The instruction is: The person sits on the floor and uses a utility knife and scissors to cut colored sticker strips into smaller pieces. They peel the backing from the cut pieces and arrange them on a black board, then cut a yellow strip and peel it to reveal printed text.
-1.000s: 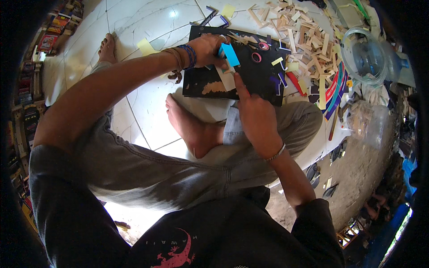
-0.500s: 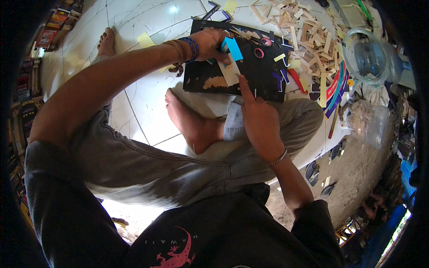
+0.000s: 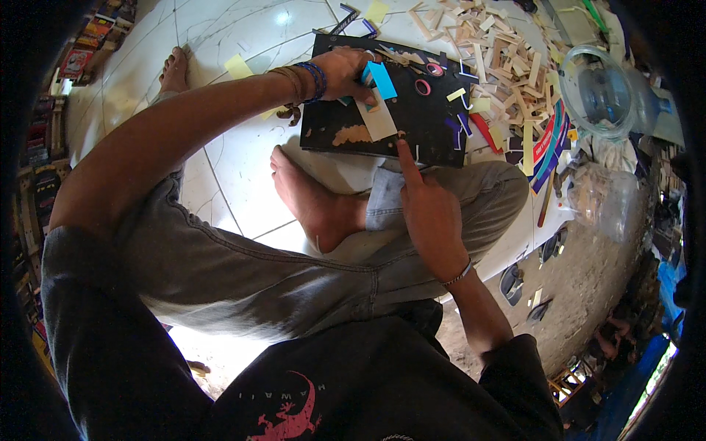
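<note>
My left hand [image 3: 344,73] is closed at the far side of a black board [image 3: 434,151]. Its fingers hold a flat cream strip [image 3: 381,125] against the board, and a bright blue piece [image 3: 380,79] stands up beside the fingertips. My right hand [image 3: 432,213] holds nothing that I can see. Its index finger is stretched out, the tip over the board just right of the strip's near end; the other fingers are curled and partly hidden. Scissors [image 3: 434,70] with pink-lined handles and a pink-rimmed ring [image 3: 422,87] lie on the board's far right.
Small wooden pieces [image 3: 511,55] are heaped beyond the board on the right. A red-handled tool [image 3: 485,134] and coloured strips [image 3: 550,151] lie nearer. Past them stand a clear plastic jug [image 3: 599,95] and a clear bag [image 3: 603,198]. My bare foot [image 3: 312,198] rests before the board.
My right index fingertip has drawn back slightly from the strip's edge toward me. My left hand keeps its hold on the strip. The whole view has shifted a little.
</note>
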A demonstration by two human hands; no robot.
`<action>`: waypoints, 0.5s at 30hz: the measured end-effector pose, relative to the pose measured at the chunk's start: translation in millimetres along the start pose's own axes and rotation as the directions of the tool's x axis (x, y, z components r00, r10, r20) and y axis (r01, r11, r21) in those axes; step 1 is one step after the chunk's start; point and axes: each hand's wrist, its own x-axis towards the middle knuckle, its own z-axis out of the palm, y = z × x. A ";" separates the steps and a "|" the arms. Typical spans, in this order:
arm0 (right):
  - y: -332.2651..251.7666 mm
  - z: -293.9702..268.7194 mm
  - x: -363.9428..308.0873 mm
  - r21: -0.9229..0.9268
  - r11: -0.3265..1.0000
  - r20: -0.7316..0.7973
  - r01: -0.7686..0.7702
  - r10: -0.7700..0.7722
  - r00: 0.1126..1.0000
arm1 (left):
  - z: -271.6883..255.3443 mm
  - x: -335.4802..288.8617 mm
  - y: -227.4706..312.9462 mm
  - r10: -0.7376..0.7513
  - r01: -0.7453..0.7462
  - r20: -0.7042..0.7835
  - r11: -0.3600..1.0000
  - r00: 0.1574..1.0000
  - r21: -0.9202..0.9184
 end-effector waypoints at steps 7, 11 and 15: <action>6.8 -9.7 4.5 0.126 0.992 -0.007 -0.016 0.017 1.000 | -3.1 5.7 -3.6 0.052 -0.046 0.057 0.994 0.997 -0.101; 3.0 -1.9 19.9 0.204 0.976 -0.172 0.082 -0.046 0.984 | -2.5 2.8 -5.7 0.083 -0.078 0.052 0.993 0.995 -0.091; 1.9 11.7 33.9 0.170 0.969 -0.224 0.176 -0.136 0.965 | -3.6 2.2 -4.3 0.101 -0.099 0.031 0.992 0.994 -0.077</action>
